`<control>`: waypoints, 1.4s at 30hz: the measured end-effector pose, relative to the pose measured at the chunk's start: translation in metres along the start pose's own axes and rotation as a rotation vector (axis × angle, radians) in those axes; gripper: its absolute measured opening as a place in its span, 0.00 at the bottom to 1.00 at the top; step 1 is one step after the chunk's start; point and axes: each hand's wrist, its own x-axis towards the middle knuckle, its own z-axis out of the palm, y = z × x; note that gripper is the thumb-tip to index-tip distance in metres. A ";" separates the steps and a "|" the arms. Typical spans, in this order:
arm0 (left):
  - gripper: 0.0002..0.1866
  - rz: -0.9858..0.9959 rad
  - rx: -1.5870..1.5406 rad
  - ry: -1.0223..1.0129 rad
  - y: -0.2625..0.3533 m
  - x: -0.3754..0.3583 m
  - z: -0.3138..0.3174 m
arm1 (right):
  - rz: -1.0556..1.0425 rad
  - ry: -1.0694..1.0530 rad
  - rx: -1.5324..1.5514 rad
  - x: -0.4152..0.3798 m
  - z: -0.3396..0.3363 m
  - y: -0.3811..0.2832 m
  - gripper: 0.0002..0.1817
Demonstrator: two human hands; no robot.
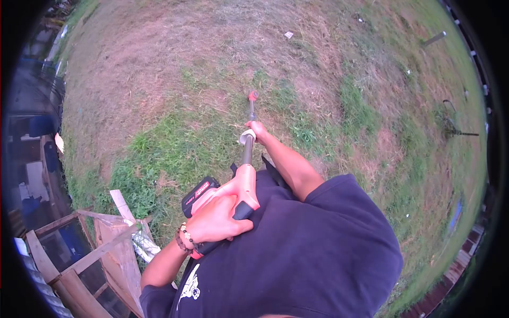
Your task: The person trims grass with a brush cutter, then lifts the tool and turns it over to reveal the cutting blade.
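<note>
A red and black battery-powered tool [245, 183] runs up the middle of the view. My left hand [217, 218], with beaded bracelets at the wrist, is wrapped round its rear handle. A black battery pack [198, 195] sits just above and left of that hand. My right hand [257, 130] is closed round the tool's grey shaft [247, 151], farther forward, beside a white ring [247, 137]. Beyond it the shaft ends in a small red head [253, 96] over the grass. What is below that head is too small to make out.
Green weeds [159, 151] grow left of the shaft, with dry cut grass [175, 47] beyond. A wooden frame [98, 254] stands at the lower left. At the right are an upright post [435, 38] and a dark metal object [457, 131] in the grass.
</note>
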 end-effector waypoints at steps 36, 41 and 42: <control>0.21 0.105 0.633 -0.326 0.041 0.015 0.005 | -0.050 0.068 0.198 -0.076 -0.101 0.067 0.16; 0.20 0.089 0.535 -0.381 0.038 0.014 0.001 | -0.002 0.051 0.168 -0.083 -0.095 0.085 0.17; 0.20 0.084 0.497 -0.407 0.039 0.013 0.000 | 0.020 0.047 0.181 -0.093 -0.097 0.092 0.17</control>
